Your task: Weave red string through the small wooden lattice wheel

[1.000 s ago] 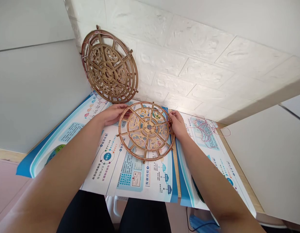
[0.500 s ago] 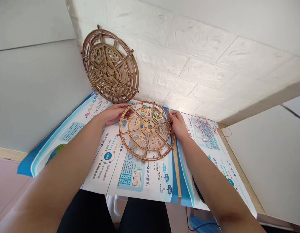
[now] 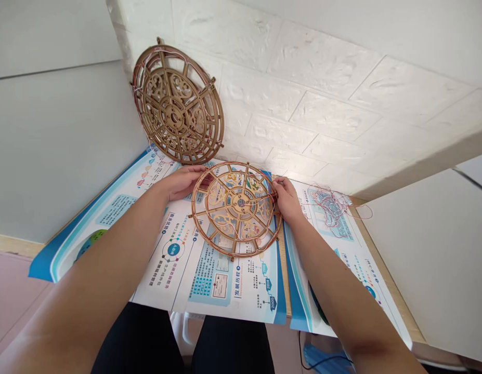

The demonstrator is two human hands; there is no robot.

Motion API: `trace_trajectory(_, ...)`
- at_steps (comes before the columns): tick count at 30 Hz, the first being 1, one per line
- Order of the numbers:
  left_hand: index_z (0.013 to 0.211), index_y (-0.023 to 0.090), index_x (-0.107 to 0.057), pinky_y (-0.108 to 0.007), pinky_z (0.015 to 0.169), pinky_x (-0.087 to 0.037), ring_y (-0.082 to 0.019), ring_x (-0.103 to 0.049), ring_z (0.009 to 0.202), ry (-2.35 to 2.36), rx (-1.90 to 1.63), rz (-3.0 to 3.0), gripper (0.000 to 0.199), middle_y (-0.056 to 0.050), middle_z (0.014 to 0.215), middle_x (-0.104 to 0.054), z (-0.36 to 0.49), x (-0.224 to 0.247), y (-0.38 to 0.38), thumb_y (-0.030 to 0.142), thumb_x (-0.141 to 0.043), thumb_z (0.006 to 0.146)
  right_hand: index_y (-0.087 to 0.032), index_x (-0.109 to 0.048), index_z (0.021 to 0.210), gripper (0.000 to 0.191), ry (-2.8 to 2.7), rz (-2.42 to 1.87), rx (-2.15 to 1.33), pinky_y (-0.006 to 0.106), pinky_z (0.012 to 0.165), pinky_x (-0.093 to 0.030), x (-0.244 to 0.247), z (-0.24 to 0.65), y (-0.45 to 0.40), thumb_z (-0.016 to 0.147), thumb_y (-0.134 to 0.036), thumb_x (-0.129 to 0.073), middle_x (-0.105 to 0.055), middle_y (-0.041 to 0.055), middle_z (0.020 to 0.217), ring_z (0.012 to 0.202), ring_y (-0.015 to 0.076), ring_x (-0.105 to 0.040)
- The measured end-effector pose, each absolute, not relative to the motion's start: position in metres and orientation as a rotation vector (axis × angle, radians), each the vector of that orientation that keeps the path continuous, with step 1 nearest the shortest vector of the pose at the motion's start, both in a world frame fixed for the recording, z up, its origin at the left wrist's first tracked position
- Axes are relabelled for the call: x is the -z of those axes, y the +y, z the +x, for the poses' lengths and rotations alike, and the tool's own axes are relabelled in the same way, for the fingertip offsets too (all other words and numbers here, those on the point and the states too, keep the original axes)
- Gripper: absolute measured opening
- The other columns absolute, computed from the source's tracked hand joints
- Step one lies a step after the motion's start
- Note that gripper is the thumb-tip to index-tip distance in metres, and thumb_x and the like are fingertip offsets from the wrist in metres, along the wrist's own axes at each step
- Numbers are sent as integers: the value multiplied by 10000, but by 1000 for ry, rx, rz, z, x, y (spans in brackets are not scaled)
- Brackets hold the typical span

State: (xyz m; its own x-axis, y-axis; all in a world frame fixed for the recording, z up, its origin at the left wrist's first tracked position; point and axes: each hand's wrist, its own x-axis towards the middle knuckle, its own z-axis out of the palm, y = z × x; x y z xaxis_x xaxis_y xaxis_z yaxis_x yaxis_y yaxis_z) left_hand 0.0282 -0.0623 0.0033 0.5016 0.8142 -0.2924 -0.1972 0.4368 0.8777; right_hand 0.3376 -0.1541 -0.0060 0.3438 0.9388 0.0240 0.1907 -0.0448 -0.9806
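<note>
partly hidden left hand [image 3: 186, 183], gold openwork disc [image 3: 235, 200]

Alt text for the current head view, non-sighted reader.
A right hand grips the edge of a round openwork frame over printed sheets, the left hand at its other side. Similar frames, apparently stacked, lean on a white wall; tangled strands lie at right.
</note>
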Motion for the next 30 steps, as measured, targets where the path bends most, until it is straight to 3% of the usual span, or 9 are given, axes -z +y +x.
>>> trace_trajectory(8, 927, 123, -687, -310, 852, -583, -170, -695, 813, 778, -706, 912, 185, -86, 920, -734, 27, -1, -62, 139, -820, 799, -256, -551, 908, 259, -1073, -1509, -851, 279, 550, -403, 5, 337, -155, 834, -469, -680, -514, -26, 740, 605, 145, -449)
trace_trajectory(30, 937, 134, -652, -299, 804, -585, -167, -693, 788, 784, -694, 917, 171, -75, 889, -727, 28, -4, -63, 110, -777, 823, -257, -536, 924, 306, -1127, -1524, -848, 277, 565, -412, 8, 340, -153, 826, -509, -678, -507, -23, 755, 641, 153, -454)
